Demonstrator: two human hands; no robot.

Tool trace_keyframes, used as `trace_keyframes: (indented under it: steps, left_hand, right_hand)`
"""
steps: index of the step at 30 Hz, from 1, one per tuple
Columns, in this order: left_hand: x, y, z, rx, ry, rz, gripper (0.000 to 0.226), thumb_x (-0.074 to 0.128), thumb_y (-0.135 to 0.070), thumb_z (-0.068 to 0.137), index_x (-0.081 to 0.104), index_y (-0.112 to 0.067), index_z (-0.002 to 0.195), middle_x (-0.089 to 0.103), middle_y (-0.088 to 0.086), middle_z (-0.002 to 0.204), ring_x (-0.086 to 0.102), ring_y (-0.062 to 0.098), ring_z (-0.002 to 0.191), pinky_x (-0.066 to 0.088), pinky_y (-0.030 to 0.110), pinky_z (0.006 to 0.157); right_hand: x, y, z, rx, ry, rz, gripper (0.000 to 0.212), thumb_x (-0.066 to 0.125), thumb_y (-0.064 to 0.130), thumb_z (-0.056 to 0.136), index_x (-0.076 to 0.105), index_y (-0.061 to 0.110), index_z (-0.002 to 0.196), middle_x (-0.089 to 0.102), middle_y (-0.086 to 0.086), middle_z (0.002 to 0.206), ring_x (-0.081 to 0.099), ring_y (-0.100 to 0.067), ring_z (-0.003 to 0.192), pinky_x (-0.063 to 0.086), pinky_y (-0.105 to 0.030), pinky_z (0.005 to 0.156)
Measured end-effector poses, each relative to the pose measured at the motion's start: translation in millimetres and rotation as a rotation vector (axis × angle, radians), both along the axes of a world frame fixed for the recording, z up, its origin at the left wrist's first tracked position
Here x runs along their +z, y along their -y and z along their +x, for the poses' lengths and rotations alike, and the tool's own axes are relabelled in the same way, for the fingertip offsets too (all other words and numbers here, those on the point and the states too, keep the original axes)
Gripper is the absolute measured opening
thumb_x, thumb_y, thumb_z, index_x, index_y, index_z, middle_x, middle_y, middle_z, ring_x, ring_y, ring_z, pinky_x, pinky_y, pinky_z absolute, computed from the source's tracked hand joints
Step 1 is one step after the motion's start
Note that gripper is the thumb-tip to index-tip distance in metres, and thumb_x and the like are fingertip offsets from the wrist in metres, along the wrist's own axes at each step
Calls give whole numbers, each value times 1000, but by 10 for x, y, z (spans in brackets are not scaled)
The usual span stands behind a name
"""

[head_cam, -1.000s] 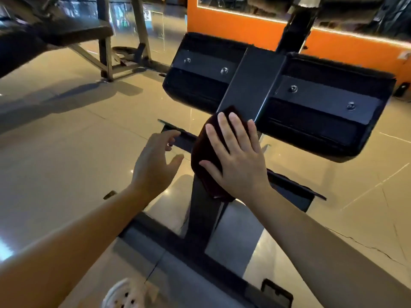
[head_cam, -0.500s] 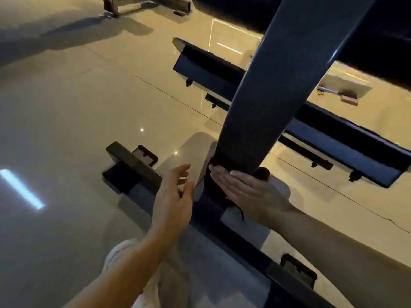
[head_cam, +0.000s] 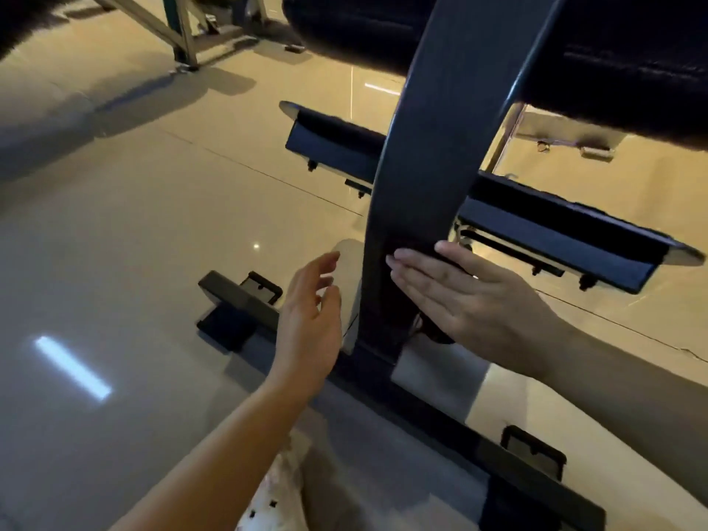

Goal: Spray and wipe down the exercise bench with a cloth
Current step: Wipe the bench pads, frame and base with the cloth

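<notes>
I press my right hand flat, fingers straight, pinning the dark cloth against the bench's upright post low near its base, so it rubs the metal. My left hand hovers beside it, loosely open, holding nothing.

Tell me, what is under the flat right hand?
A dark cloth, pressed by the right hand against the bench's upright post. Only its edges show; the hand covers the rest.
</notes>
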State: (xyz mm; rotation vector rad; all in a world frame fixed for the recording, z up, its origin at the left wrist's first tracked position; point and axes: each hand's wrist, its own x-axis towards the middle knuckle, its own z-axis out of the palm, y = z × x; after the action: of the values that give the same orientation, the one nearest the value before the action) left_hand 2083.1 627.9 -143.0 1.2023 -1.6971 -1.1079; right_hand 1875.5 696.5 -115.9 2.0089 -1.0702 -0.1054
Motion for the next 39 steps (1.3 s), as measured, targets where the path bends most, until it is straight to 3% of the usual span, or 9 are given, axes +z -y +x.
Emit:
trace_keyframes:
  steps: [6, 13, 16, 23, 27, 30, 34, 37, 39]
  left_hand:
    - [474, -50, -120, -57, 176, -437, 46, 42, -28, 95, 36, -37, 140, 27, -10, 149, 31, 3, 135, 35, 15, 96]
    - [410, 114, -117, -264, 496, -854, 62, 40, -26, 95, 13, -25, 151, 7, 0, 160, 5, 7, 148, 24, 36, 115]
    - [192, 97, -188, -225, 545, -870, 71, 46, -27, 94, 5, -35, 152, 1, 0, 160, 2, 14, 149, 31, 54, 113]
    - [-405, -316, -222, -202, 612, -623, 69, 40, -43, 95, 3, -32, 152, -13, -15, 161, -2, 16, 150, 6, 36, 120]
    - [-610, -432, -201, -214, 592, -402, 74, 42, -44, 93, -11, -58, 143, -23, -34, 151, -14, -16, 138, 0, 10, 106]
    - [-654, -449, -239, -187, 609, -298, 73, 36, -44, 91, -20, -73, 128, -27, -44, 141, -19, -29, 127, -1, -4, 95]
    - [-702, -485, -315, -148, 579, -399, 67, 35, -47, 95, -9, -55, 144, -19, -28, 155, -16, -20, 135, 2, -1, 97]
    - [-751, -471, -384, -112, 457, -479, 62, 35, -41, 98, 3, -36, 150, -6, -14, 161, -1, 3, 148, 10, 19, 112]
    - [-729, -443, -411, -66, 377, -492, 57, 35, -38, 101, 10, -27, 151, 2, -6, 161, 9, 13, 149, 16, 21, 117]
  right_hand:
    - [294, 103, 176, -148, 777, -381, 49, 50, 11, 102, 36, 3, 147, 34, -17, 154, 29, -30, 143, 23, -47, 119]
    - [-626, 399, 753, -62, 1516, -366, 78, 45, 26, 103, -16, 26, 153, 5, -4, 160, 8, -24, 150, 25, -44, 120]
    - [-979, 486, 876, -100, 1619, -442, 72, 40, 29, 105, -12, 24, 154, 14, -11, 158, 9, -24, 150, 24, -47, 119]
    - [-1754, 346, 1009, -316, 1900, -213, 70, 54, 25, 99, 11, 12, 153, 20, -13, 159, 17, -22, 149, 29, -52, 116]
    - [-1891, 169, 1057, -457, 2174, 67, 64, 41, 34, 101, 10, 22, 156, 18, -1, 162, 16, -6, 148, 20, -11, 114]
    - [-1938, 103, 990, -565, 2408, 254, 51, 47, 11, 101, 29, 7, 149, 51, 1, 134, 52, -2, 121, 35, 4, 84]
    - [-1782, 6, 845, -528, 2364, 399, 54, 50, 21, 100, 30, 17, 149, 43, 9, 140, 38, 4, 131, 33, -5, 101]
    - [-1501, -69, 801, -294, 2558, 396, 38, 48, 10, 100, 43, 28, 133, 50, 10, 128, 45, 13, 121, 36, 0, 91]
    - [-1215, -35, 836, -182, 2757, 236, 34, 51, 16, 98, 49, 26, 131, 56, 1, 128, 52, 0, 120, 44, -21, 102]
